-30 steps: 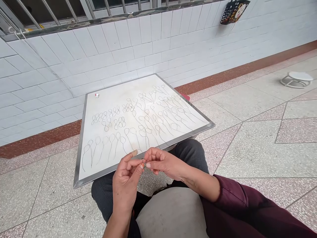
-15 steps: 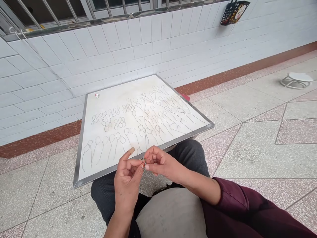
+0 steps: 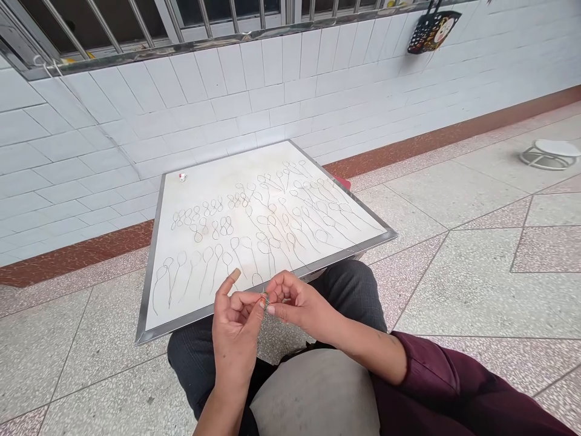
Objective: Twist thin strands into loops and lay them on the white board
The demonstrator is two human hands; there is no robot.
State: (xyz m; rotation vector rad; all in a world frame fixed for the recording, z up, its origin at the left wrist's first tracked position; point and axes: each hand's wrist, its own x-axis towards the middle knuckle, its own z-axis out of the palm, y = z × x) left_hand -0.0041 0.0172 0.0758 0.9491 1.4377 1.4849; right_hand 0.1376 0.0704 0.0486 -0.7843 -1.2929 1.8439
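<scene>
My left hand pinches a thin wire loop between thumb and index finger, just off the table's near edge. From the other side, my right hand has its thumb and fingertips closed on the same wire. A bit of green and orange shows between the fingertips, too small to make out. Beyond the hands, the white table bears rows of thin wires with a round loop at one end and a long tail. Several wires bent into figure-eights lie at its left middle.
The table has a metal rim and stands against a white tiled wall. A small red and white object sits near its far left corner. A black bag hangs at upper right. A white stool stands on the right floor.
The whole view has shifted slightly. Both hands remain together, and the right fingertips have closed in a little around the wire, where more green shows.
</scene>
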